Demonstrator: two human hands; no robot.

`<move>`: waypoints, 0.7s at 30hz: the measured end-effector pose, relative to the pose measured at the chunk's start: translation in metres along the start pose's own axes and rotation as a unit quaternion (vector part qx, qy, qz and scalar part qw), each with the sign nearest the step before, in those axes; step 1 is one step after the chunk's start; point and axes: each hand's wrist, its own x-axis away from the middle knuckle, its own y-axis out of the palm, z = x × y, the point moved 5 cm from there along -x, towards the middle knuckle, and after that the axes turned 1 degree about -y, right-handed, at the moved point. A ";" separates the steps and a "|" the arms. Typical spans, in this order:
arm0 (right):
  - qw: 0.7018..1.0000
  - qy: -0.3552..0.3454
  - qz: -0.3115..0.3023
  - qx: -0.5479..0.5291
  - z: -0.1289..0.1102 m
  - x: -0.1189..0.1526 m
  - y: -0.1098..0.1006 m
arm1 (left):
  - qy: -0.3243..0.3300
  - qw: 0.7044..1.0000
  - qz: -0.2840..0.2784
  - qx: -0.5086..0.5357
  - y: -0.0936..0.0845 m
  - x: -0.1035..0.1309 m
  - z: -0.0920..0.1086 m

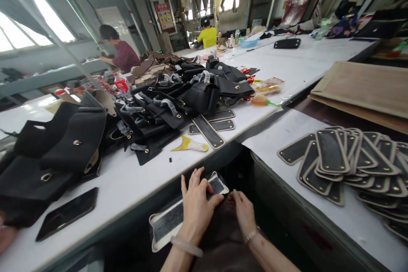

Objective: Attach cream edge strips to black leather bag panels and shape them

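Note:
A long black leather panel (170, 220) with a raised pale border lies tilted over my lap, below the table edge. My left hand (196, 204) is laid across its middle, thumb and index finger gripping it near the far end while the other fingers stretch out. Close to the panel's far corner, the fingertips of my right hand (244, 212) are pinched together; what they hold is too small to make out. On the table ahead lie several finished-looking panels (208, 131) with gold studs and a yellow-and-white scraper-like tool (190, 144).
Studded panels (331, 151) are heaped on the right-hand table. Black leather bags (191, 93) pile up ahead and at left. A phone (67, 213) lies near the left table edge. Brown board (363, 89) sits at right. Two people work in the background; a hand shows at far left.

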 end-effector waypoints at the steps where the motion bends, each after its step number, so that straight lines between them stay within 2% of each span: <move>1: 0.999 -0.021 0.022 0.015 -0.004 0.009 -0.010 | -0.003 1.000 0.006 0.005 0.000 0.004 -0.001; 2: 0.997 -0.063 0.034 0.035 -0.011 0.020 -0.019 | -0.008 1.000 0.011 0.011 -0.001 0.009 -0.002; 4: 0.973 -0.207 0.032 0.099 -0.033 0.042 -0.028 | -0.018 0.999 0.026 0.024 -0.001 0.017 -0.004; 5: 0.945 -0.294 0.025 0.144 -0.045 0.054 -0.027 | -0.023 0.999 0.035 0.031 -0.002 0.021 -0.006; 7: 0.866 -0.436 0.018 0.244 -0.061 0.072 -0.018 | -0.029 0.997 0.053 0.044 -0.002 0.028 -0.007; 10: 0.766 -0.530 0.037 0.361 -0.065 0.078 -0.001 | -0.028 0.994 0.087 0.053 -0.002 0.037 -0.007; 12: 0.724 -0.554 0.057 0.407 -0.062 0.076 0.008 | -0.024 0.992 0.113 0.053 -0.003 0.041 -0.007; 14: 0.705 -0.562 0.071 0.426 -0.059 0.074 0.013 | -0.022 0.990 0.132 0.054 -0.005 0.044 -0.007; 18: 0.709 -0.558 0.067 0.427 -0.056 0.075 0.019 | -0.014 0.984 0.170 0.054 -0.012 0.055 -0.012; 21: 0.712 -0.565 0.051 0.414 -0.055 0.077 0.023 | 0.005 0.965 0.248 0.082 -0.016 0.079 -0.026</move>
